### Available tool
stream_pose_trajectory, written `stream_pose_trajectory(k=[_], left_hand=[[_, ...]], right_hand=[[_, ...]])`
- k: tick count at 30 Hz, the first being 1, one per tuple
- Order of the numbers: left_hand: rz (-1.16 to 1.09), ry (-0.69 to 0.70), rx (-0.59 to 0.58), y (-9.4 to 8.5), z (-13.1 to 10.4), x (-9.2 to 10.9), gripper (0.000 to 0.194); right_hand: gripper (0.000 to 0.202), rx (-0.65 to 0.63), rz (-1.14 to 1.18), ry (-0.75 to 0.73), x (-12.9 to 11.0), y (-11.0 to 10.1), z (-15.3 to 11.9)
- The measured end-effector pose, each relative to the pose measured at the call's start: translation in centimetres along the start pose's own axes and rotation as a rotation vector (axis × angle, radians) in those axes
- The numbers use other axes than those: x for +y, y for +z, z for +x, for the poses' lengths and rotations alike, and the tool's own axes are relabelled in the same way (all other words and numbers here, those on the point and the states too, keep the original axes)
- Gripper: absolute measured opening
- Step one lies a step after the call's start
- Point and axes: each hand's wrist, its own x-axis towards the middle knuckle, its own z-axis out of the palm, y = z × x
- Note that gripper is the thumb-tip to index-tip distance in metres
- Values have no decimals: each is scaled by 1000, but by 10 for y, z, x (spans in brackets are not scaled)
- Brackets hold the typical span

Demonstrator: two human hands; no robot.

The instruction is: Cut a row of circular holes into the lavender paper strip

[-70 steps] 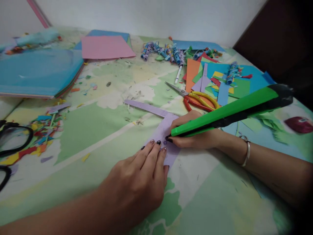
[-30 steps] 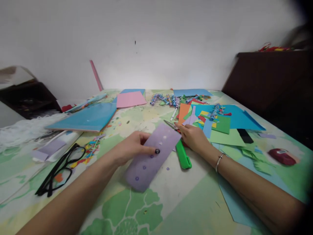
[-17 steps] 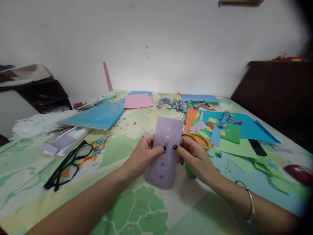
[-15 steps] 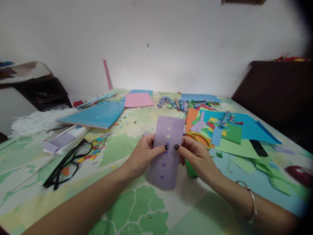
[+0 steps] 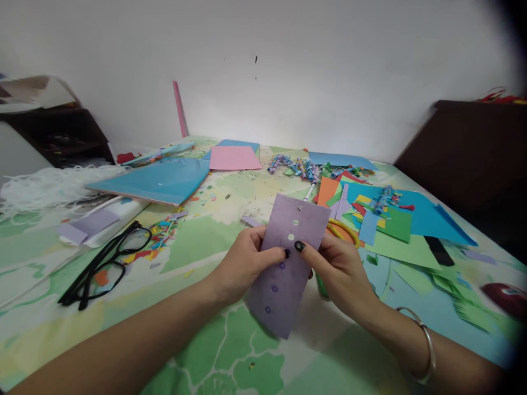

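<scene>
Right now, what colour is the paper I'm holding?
The paper is light purple, as the head view, the only one, shows.

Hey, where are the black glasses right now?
On the left of the head view, the glasses lie on the tablecloth beside the coloured paper scraps, left of the left hand, which holds the purple paper.

fingers (image 5: 256, 236) partly behind purple paper (image 5: 287, 280), scissors (image 5: 346, 227) half-hidden

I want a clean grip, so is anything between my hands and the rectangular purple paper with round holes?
Nothing visible: your left hand and right hand both hold the rectangular purple paper at its sides. Contact behind it is hidden.
</scene>
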Motion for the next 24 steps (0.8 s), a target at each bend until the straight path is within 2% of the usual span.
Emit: stream_pose_trajectory(k=[4, 10, 24], left_hand=[[14, -14, 6, 2, -1, 0, 18], [42, -21, 29, 4, -4, 2, 18], [74, -12, 46, 4, -5, 2, 14]], right_hand=[[30, 29, -122, -66, 1, -1, -2], [25, 73, -276, -220, 0, -2, -6], [20, 41, -380, -358, -1, -2, -8]])
